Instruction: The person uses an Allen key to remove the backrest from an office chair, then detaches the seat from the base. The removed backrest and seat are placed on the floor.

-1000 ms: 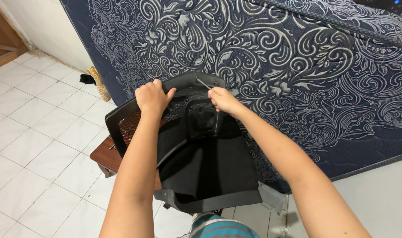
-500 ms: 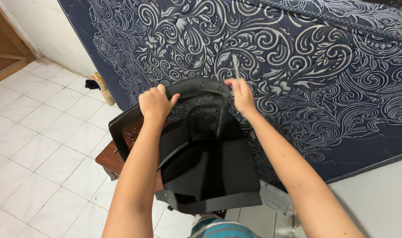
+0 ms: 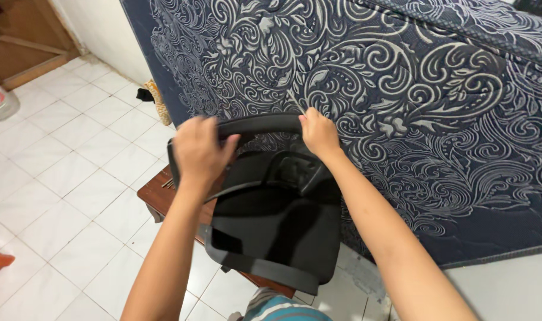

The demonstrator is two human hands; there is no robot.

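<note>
Right now, in the head view, your left hand (image 3: 198, 151) is wrapped over the left end of the black chair back (image 3: 271, 220), fingers curled closed around its curved top rim, though the hand is a little blurred, so how deep the fingertips reach is hard to tell. Your right hand (image 3: 319, 134) clamps the right end of the same rim, fingers folded over the far edge, with a thin pale object, perhaps a small tool, poking up from the fist. The chair back stands roughly upright in the middle of the scene, its lower padded part nearest you, resting over a low brown wooden table (image 3: 155, 196) that sits on the white tiled floor (image 3: 63, 172). Just beyond it leans a dark blue mattress (image 3: 401, 89) with pale swirls, close behind your right knuckles. To handle this well, keep both grips even so the shell does not twist, hold it clear of the mattress fabric, and keep its weight seated over the table, not hanging off its near edge.
</note>
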